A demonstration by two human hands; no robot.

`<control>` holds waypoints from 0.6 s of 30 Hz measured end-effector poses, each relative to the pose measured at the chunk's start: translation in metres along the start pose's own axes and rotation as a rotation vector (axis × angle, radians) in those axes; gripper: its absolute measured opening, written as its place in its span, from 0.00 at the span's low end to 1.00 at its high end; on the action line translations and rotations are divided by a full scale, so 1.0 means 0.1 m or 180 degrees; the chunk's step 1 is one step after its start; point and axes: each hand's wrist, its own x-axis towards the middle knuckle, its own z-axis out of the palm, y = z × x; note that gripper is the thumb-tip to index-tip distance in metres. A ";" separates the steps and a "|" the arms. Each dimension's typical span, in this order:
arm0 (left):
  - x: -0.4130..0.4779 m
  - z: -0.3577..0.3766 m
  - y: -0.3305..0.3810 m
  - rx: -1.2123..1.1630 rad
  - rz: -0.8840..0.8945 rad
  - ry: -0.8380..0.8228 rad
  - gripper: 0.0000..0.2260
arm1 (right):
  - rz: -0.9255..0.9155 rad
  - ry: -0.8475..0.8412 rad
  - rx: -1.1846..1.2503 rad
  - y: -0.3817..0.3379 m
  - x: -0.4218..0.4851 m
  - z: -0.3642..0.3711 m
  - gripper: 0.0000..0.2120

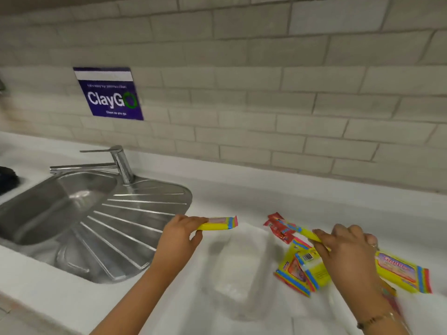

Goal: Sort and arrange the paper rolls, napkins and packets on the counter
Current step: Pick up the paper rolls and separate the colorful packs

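My left hand (180,234) pinches a yellow packet (219,223) with pink and blue ends, held edge-on above the counter beside the drainboard. My right hand (346,250) grips another yellow packet (306,233) by its edge, lifted over a loose pile. Below that hand lie two yellow packets (302,269) and one more yellow packet (404,272) to the right. Red sachets (278,226) lie behind the pile. A clear plastic container (239,269), blurred, sits on the white counter (266,194) between my hands.
A steel sink (48,206) with a ribbed drainboard (125,228) and a faucet (121,165) fills the left. A purple ClayGo sign (108,93) hangs on the tiled wall. A dark object (7,177) sits at the far left edge.
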 end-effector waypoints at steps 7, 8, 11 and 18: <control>0.69 0.66 -0.57 -0.0083 0.0206 -0.0267 0.16 | 0.0861 -0.0286 0.1406 -0.29 0.16 0.13 0.06; 0.76 0.76 -0.61 -0.0132 0.0195 -0.0353 0.16 | 0.1045 -0.0340 0.1510 -0.34 0.15 0.12 0.08; 0.95 1.05 -0.71 -0.0271 0.0154 -0.0591 0.18 | 0.1404 -0.0432 0.1657 -0.44 0.15 0.07 0.11; 1.33 1.59 -0.92 -0.0309 0.0499 -0.0993 0.25 | 0.1951 -0.0538 0.1524 -0.78 0.13 -0.02 0.14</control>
